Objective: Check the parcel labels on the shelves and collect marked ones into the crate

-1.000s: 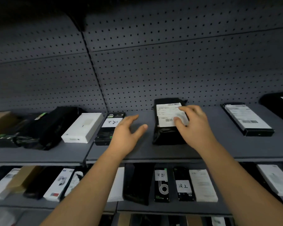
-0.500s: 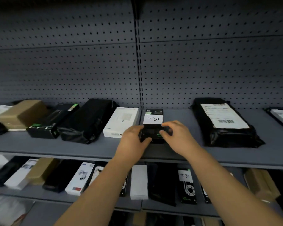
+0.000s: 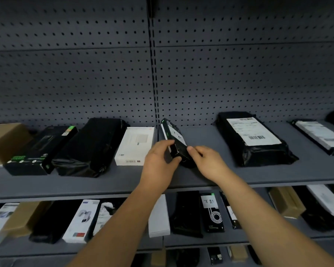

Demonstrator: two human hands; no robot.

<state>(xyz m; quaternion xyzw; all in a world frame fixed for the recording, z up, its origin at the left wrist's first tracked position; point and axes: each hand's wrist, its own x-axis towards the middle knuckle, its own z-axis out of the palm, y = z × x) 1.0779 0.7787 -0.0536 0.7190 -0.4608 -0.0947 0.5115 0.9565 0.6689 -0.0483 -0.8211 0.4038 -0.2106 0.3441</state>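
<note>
At frame centre, both the left hand [image 3: 158,160] and right hand [image 3: 206,162] grasp the near end of a slim black cardboard box [image 3: 175,141], tilted up off the grey metal shelf [image 3: 201,176], its white handwritten label unreadable

Back wall is grey perforated metal panel [image 3: 85,74], holes in even rows, with a horizontal seam crossing each panel high up. A dark slotted upright [image 3: 152,74] runs top to bottom between two panels, meeting the upper shelf [image 3: 201,176] where two shelf boards butt together. Shelving is the same flat grey metal; a lower shelf [image 3: 210,240] sits beneath the first, and the edge of a third tier shows at the bottom; light is dim and cool, brightest mid-wall, falling to shadow in the top corners.
</note>
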